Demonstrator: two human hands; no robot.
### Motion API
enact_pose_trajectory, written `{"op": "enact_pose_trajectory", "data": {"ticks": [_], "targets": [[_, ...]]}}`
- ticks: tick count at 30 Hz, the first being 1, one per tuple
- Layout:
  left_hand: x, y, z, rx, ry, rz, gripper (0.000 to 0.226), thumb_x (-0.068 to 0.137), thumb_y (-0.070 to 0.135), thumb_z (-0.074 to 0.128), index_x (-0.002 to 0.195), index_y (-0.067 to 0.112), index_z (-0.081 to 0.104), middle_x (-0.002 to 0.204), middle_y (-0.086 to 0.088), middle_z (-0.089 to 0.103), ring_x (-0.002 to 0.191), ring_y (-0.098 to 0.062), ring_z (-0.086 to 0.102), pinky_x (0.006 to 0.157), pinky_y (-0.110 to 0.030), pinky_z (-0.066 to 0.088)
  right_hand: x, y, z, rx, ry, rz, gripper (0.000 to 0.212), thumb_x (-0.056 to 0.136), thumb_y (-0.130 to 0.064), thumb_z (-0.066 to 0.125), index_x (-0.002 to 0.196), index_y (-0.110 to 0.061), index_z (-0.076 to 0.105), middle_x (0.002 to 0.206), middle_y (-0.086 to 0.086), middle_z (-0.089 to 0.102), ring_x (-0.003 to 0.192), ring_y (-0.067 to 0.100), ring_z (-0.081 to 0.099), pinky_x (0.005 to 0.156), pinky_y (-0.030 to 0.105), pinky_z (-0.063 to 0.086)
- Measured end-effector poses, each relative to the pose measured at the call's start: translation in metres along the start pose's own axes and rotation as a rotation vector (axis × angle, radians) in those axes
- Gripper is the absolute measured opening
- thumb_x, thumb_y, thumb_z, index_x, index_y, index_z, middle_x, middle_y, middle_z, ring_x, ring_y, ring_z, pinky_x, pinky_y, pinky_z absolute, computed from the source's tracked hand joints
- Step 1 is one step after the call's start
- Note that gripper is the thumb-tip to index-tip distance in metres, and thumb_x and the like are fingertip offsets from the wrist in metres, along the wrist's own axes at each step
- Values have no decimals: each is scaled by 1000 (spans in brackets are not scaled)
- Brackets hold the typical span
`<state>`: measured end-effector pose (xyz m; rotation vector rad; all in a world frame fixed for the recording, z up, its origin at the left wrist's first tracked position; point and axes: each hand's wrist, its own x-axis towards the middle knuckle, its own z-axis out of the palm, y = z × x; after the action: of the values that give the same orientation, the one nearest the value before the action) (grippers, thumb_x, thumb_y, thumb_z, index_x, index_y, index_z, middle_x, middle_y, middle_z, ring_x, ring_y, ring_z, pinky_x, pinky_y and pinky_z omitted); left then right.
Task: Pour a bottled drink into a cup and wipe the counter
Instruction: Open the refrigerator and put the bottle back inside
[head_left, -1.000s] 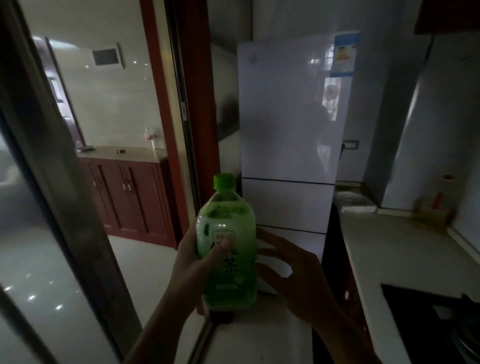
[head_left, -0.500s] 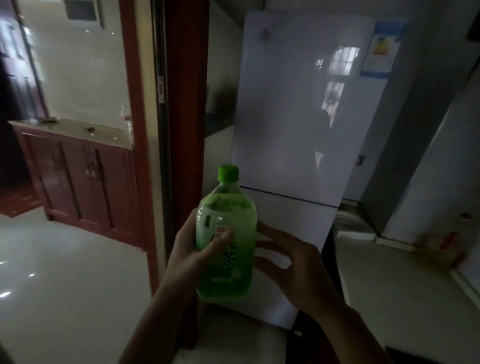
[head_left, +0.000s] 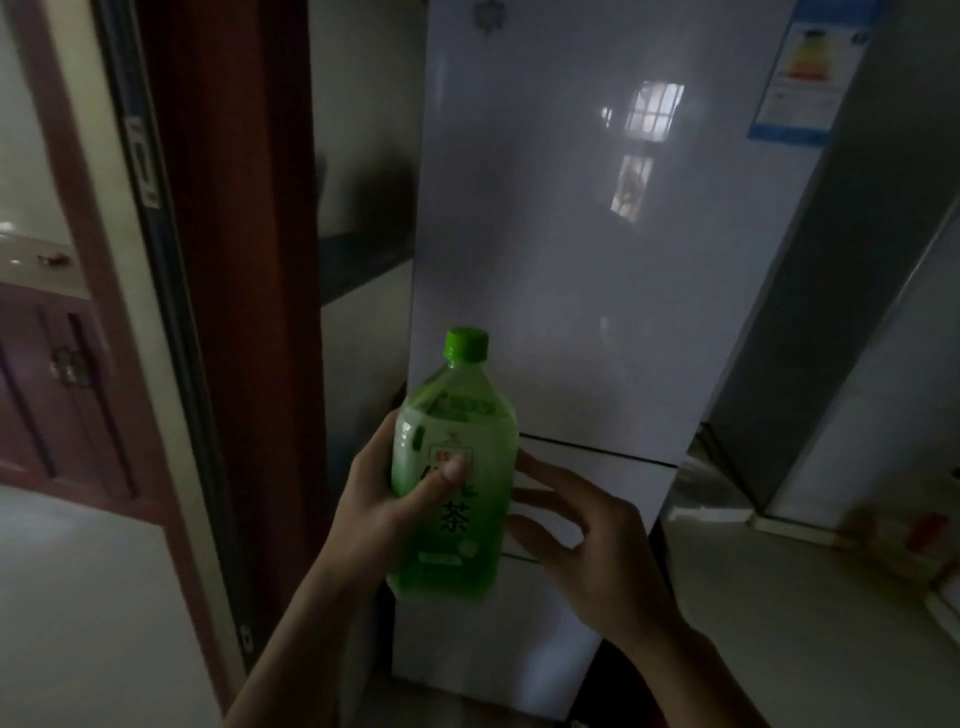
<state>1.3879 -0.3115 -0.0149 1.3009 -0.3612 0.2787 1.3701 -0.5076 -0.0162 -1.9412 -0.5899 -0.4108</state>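
A green tea bottle (head_left: 457, 467) with a green screw cap stands upright in the air in front of me. My left hand (head_left: 384, 499) grips its body, thumb across the label. My right hand (head_left: 582, 540) hovers just to the right of the bottle with fingers spread and relaxed, holding nothing; whether its fingertips touch the bottle I cannot tell. No cup is in view.
A white fridge (head_left: 597, 234) with closed doors stands directly ahead. A pale counter (head_left: 779, 597) runs to the right with small blurred items at its back. A red-brown door frame (head_left: 234, 260) is on the left, a dark wood cabinet (head_left: 47, 395) beyond it.
The view has swung left and closer to the fridge, which now fills the frame. Both hands keep the same pose around the bottle.
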Motion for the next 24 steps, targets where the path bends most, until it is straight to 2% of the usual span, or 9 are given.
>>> {"op": "enact_pose_trajectory", "data": {"ticks": [2,6,9,11,13,16,19,21,24], "targets": [[25,-15,4,5,31,2,55,69,36,76,118,15,62,102,-13,73,90,-33,73,66,-38,60,24,26,-5,13,-18,-7,52,84,-31,73,134,-29,57,126,-20,64,109,1,65,81,24,57],[77,-39,13,52,90,21,52,72,35,76,116,12,62,99,-18,72,87,-40,72,64,-43,60,82,78,-16,7,-56,-108,53,85,-25,76,135,-23,57,127,-14,65,107,0,66,89,21,53],[114,-45,18,122,150,37,47,70,35,77,112,16,64,96,-18,72,83,-38,72,62,-41,59,126,108,-22,58,-102,-147,53,86,-29,74,135,-28,56,127,-16,64,107,-2,65,89,22,54],[135,-47,22,136,217,36,53,67,36,78,112,14,62,97,-17,72,84,-38,73,62,-40,59,154,121,-22,117,-151,-159,53,87,-33,72,136,-31,55,129,-16,63,109,-1,65,89,26,56],[152,-48,23,118,289,45,59,64,38,79,114,11,61,98,-16,73,86,-37,73,63,-39,59,181,130,-22,146,-175,-193,52,86,-35,71,135,-33,55,129,-17,63,108,-1,65,87,21,55],[169,-51,19,142,345,56,60,65,37,78,115,9,60,98,-14,74,85,-33,74,62,-34,59,214,140,-17,101,-203,-240,51,84,-33,72,132,-36,53,128,-17,63,105,-6,64,83,7,48],[182,-55,11,190,375,69,50,74,28,83,115,13,59,98,-9,74,84,-28,75,61,-31,59,234,148,-9,89,-235,-267,50,85,-40,71,131,-39,52,129,-18,61,106,-8,62,85,7,47],[192,-58,3,211,423,67,46,76,23,79,117,17,59,99,-7,74,86,-26,75,62,-31,59,245,154,0,36,-247,-298,50,88,-48,66,134,-37,51,129,-18,61,107,-10,61,87,8,47],[206,-60,-10,230,451,83,49,77,29,78,121,21,59,103,-4,74,88,-23,75,65,-33,61,267,157,8,-126,-273,-366,51,90,-54,55,138,-39,47,128,-18,60,110,-10,58,88,12,49]]}}
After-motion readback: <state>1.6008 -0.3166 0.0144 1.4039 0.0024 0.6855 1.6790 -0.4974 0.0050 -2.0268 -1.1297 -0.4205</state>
